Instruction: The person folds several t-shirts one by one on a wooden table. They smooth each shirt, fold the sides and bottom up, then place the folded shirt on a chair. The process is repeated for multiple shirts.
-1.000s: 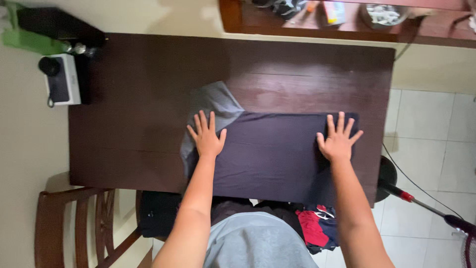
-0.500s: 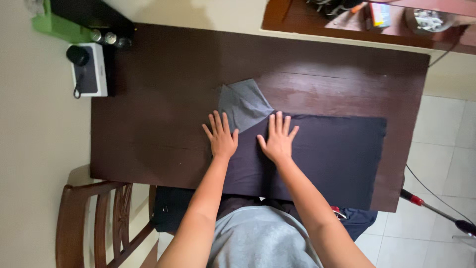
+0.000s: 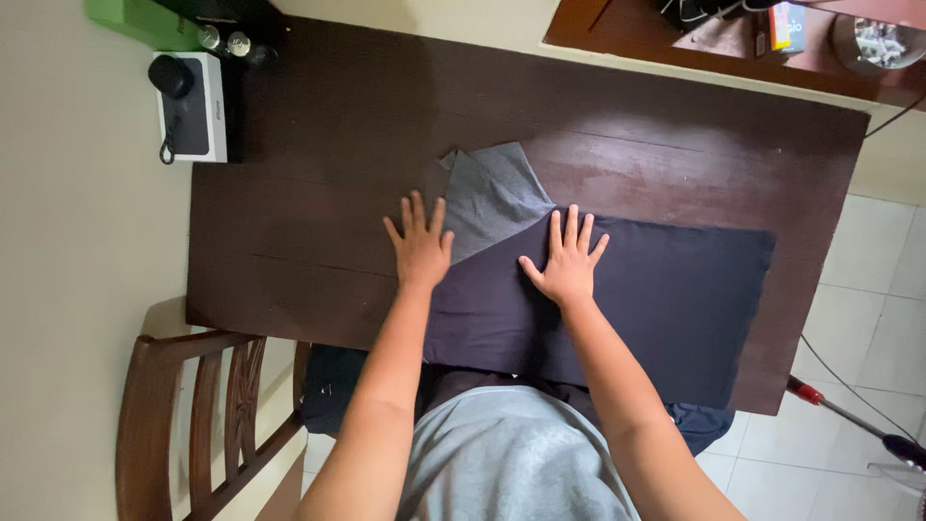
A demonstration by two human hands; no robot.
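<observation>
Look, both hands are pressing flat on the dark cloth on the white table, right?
Not quite: the table is dark brown wood, not white, as the head view shows. Both the left hand and right hand do press flat on the dark cloth.

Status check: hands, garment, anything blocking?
Both hands flat, open: left hand at dark garment edge, right hand on it. Grey sleeve between them. Nothing blocking.
</observation>
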